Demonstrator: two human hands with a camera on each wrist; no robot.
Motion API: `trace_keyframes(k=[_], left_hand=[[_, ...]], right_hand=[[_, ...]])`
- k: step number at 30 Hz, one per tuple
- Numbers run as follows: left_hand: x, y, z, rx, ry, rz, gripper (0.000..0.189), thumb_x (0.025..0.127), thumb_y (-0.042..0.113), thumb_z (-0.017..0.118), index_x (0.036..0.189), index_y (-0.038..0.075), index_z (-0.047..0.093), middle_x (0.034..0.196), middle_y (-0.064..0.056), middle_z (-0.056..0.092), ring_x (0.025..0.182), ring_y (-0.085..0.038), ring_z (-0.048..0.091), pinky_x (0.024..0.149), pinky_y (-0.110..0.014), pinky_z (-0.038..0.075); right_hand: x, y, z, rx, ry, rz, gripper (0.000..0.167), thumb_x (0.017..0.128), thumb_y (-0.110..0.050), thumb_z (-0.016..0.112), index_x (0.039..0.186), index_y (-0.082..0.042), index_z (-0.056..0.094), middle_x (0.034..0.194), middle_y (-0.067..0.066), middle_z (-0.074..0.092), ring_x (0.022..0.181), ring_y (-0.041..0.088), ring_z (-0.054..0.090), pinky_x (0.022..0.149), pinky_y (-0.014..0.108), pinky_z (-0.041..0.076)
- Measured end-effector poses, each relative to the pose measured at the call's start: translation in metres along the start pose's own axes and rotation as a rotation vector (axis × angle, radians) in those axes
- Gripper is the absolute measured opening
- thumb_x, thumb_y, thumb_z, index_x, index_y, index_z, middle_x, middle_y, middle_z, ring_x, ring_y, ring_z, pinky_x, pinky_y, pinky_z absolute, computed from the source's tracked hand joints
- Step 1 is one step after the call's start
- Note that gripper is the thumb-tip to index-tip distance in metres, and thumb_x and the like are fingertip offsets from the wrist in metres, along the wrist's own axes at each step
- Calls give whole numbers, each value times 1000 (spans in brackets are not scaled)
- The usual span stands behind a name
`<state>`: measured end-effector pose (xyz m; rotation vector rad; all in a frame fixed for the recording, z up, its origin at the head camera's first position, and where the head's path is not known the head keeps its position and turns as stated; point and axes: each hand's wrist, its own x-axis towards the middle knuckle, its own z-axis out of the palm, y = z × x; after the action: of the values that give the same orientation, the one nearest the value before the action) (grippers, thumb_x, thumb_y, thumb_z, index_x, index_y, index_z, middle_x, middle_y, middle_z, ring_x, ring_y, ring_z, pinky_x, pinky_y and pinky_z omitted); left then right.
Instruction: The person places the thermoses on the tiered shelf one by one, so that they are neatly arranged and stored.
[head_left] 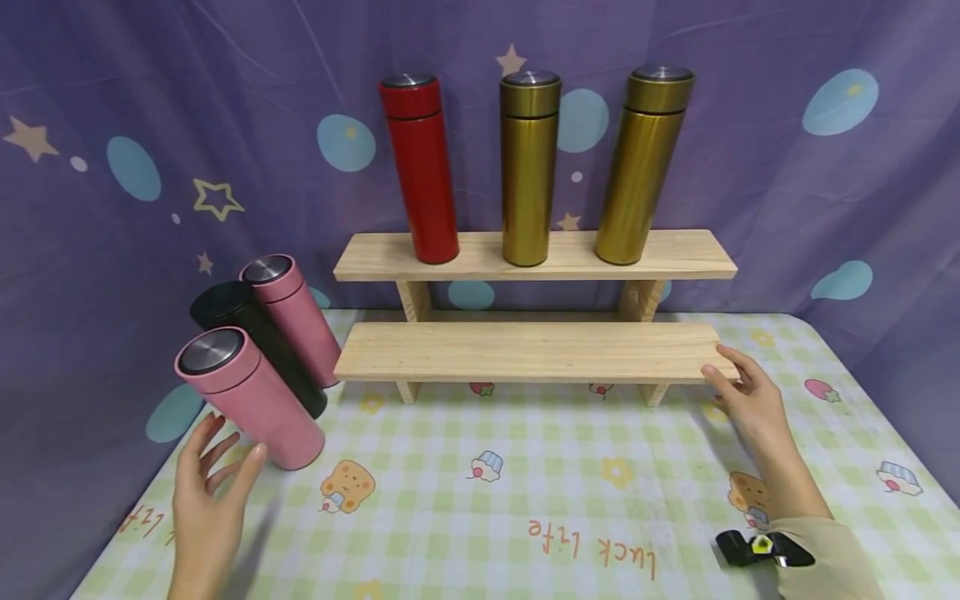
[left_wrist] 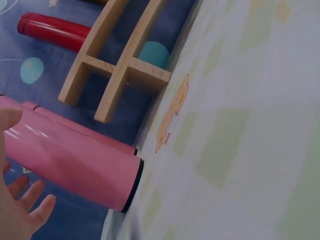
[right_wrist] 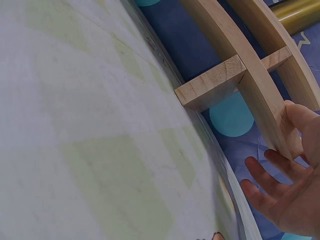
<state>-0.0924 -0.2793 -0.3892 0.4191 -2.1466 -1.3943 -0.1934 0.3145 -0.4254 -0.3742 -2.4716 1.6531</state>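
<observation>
A two-tier wooden shelf (head_left: 525,350) stands at the back of the table. My right hand (head_left: 753,400) grips the right end of its lower board, thumb on the board and the other fingers around the end. At the left, my left hand (head_left: 210,492) is spread beside the nearest pink thermos (head_left: 258,408), its fingers curved loosely; whether they touch it I cannot tell. A black thermos (head_left: 288,358) and a second pink thermos (head_left: 303,321) stand right behind that one. On the upper board are a red thermos (head_left: 422,175) and two gold thermoses, one in the middle (head_left: 528,179) and one on the right (head_left: 647,171).
A green-and-white checked cloth (head_left: 555,467) with printed cakes and lettering covers the table. Behind hangs a purple curtain (head_left: 247,100) with stars and blue shapes. A black wrist strap (head_left: 765,548) sits at the right sleeve.
</observation>
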Motion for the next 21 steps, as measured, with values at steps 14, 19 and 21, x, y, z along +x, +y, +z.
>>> trace_keyframes(k=[14, 19, 21], left_hand=[[24, -9, 11, -45, 2, 62, 77, 87, 4, 74, 150, 16, 31, 139, 4, 40, 120, -8, 41, 88, -12, 37], [28, -12, 19, -57, -1, 87, 81, 85, 2, 75, 149, 16, 28, 134, 8, 37, 115, -7, 41, 87, -13, 37], [29, -13, 22, -50, 1, 88, 82, 85, 4, 76, 149, 16, 26, 134, 8, 35, 113, -7, 39, 87, -13, 35]], right_hand=[[1, 2, 0, 1, -15, -11, 72, 94, -51, 60, 155, -22, 34, 162, 14, 16, 90, -7, 50, 72, 12, 50], [2, 2, 0, -10, -2, -8, 72, 94, -51, 61, 155, -22, 35, 162, 14, 16, 89, -7, 51, 70, 13, 50], [1, 2, 0, -7, -3, -9, 72, 94, -50, 61, 155, -22, 35, 162, 15, 16, 89, -7, 51, 71, 13, 50]])
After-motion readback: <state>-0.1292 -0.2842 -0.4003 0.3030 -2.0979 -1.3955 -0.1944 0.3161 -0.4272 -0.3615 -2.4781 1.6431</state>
